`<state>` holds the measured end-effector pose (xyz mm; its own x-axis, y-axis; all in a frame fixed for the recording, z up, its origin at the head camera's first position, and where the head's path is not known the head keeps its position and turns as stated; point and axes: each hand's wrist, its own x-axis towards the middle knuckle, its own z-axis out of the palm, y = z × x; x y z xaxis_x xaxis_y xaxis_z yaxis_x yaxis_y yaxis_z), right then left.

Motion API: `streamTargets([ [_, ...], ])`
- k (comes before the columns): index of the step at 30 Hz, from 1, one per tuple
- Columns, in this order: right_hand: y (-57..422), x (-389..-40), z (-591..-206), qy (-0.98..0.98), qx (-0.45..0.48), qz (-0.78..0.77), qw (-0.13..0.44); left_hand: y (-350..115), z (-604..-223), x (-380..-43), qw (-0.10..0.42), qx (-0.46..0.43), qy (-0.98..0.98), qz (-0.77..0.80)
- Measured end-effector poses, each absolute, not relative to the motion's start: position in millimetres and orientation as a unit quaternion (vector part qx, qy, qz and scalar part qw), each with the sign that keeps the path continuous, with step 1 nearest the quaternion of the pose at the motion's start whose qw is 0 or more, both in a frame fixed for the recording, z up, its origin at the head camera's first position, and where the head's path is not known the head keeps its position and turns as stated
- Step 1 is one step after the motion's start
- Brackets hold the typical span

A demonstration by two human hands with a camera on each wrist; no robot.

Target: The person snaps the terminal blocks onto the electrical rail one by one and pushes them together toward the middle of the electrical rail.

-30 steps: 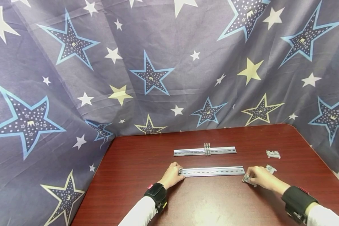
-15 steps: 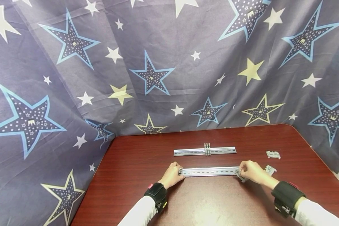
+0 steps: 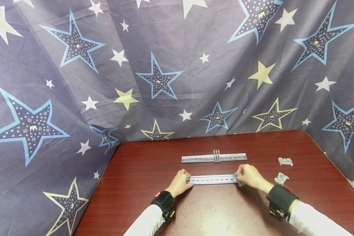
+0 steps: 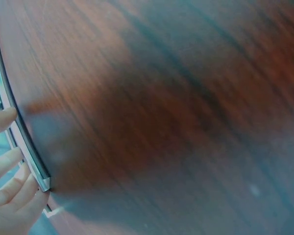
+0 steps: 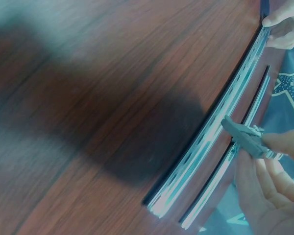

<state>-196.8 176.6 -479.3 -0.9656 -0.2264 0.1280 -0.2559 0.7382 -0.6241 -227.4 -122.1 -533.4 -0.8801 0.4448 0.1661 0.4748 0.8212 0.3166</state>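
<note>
A slotted metal DIN rail lies crosswise on the table. My left hand grips its left end, with fingers and thumb at the rail's edges in the left wrist view. Between thumb and fingers, my right hand pinches a grey terminal block. In the head view this block is over the right part of the rail, partly hidden by the fingers. The right wrist view shows the block tilted above the rail; whether it touches the rail I cannot tell.
Behind lies a second DIN rail carrying several upright terminal blocks. Two loose terminal blocks, a far one and a nearer one, lie at the right. A star-patterned cloth hangs behind the brown table.
My right hand has moved left with the terminal block, from beyond the near rail's right end to over the rail. The left hand and both rails have stayed put.
</note>
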Motion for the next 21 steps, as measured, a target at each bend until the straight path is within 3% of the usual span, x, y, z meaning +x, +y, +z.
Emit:
streamTargets([
  [21, 109.8, -200.1, -485.1, -0.932, 0.096, 0.347, 0.047, -122.5, -533.9, -225.9, 0.049, -0.248, -0.95, -0.18],
])
